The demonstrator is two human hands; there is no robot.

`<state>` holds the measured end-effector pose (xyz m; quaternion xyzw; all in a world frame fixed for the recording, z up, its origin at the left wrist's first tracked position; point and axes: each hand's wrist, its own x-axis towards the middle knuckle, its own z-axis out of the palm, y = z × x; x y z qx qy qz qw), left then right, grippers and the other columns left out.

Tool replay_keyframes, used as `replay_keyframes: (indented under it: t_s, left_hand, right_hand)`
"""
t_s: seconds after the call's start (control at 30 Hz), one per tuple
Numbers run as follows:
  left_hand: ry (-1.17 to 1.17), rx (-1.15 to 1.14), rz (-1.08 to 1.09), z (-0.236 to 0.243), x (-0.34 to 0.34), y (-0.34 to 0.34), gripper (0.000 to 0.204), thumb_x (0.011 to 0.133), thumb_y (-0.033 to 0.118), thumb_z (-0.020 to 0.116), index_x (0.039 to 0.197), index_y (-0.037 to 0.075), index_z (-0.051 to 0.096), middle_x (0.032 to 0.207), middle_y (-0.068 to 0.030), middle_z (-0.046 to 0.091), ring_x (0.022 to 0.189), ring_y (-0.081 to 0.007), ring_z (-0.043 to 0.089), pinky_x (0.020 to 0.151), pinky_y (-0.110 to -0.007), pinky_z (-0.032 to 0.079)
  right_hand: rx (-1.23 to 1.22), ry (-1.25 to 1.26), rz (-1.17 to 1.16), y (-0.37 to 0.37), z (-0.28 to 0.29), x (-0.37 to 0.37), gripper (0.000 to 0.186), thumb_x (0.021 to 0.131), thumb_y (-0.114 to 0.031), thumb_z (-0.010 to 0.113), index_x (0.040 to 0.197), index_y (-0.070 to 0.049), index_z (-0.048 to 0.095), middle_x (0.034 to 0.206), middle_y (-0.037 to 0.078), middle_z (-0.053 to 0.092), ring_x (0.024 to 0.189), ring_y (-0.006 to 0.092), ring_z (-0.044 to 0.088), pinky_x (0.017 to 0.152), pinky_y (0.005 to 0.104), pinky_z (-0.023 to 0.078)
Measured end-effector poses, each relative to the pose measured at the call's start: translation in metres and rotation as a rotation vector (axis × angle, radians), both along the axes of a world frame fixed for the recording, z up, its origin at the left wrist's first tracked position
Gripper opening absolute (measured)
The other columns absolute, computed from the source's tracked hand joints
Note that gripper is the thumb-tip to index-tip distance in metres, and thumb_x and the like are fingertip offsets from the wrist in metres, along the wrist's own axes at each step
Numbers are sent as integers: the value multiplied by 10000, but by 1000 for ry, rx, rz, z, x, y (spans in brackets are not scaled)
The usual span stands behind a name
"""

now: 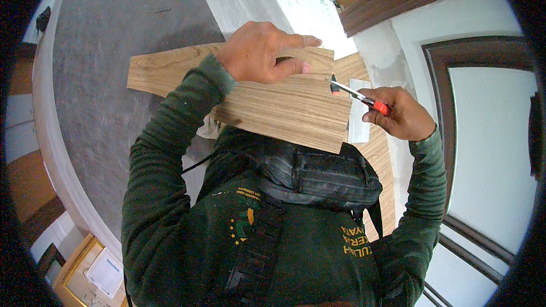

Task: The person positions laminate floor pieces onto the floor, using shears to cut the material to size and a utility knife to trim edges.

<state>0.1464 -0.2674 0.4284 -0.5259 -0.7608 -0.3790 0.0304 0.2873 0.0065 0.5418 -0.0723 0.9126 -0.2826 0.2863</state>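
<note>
A wood-grain sheet [273,113] lies across the work surface and over the black bag at my front, with a notch in its right side. My left hand [256,51] rests on its upper part, index finger stretched out and thumb apart. My right hand [405,115] grips a red-handled cutting tool [378,105], its slim silver blade reaching to the notch. A small black and orange object [335,87] shows in that notch, partly hidden. Just right of the sheet is a narrow pale strip [358,131].
The dark grey surface [125,17] with a pale curved border spans the left and back. A white board [298,5] and more wood-grain material [380,182] lie beyond the sheet. A dark-framed pale panel [489,136] stands at right, a framed board [85,284] at lower left.
</note>
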Motion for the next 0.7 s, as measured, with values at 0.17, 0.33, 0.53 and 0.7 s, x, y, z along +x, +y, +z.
replay_keyframes:
  t_s: [0.17, 0.33, 0.53, 0.7]
  left_hand:
    - [-9, -21, 9, 2, -2, 4, 451, 859, 438, 656, 1224, 174, 667, 564, -141, 596, 557, -326, 622, 571, -430, 498]
    - [-81, -105, -21, 3, -2, 2, 495, 863, 363, 665, 1308, 153, 607, 745, -192, 667, 647, -364, 658, 620, -440, 526]
    - [-79, -69, -31, 1, -2, 0, 487, 867, 352, 668, 1293, 122, 613, 749, -188, 668, 643, -359, 657, 609, -436, 522]
    - [-83, 112, -6, -7, 1, -1, 415, 821, 367, 721, 1131, 91, 705, 646, -170, 644, 522, -296, 619, 543, -384, 491]
  right_hand:
    - [24, 31, -7, 9, -9, 6, 410, 877, -195, 708, 1234, -12, 619, 596, 113, 495, 544, 151, 416, 528, 336, 398]
    - [-136, -75, -50, 15, -27, 8, 367, 906, -197, 685, 1197, 19, 626, 611, 49, 521, 553, 122, 416, 517, 320, 399]
    - [-338, -318, -227, 12, -37, 10, 330, 914, -219, 691, 1151, 6, 643, 659, -7, 565, 556, 60, 478, 513, 244, 418]
    - [-412, -391, -262, 10, -50, 13, 303, 913, -206, 689, 1111, 18, 641, 661, 4, 584, 550, 63, 504, 512, 236, 431]
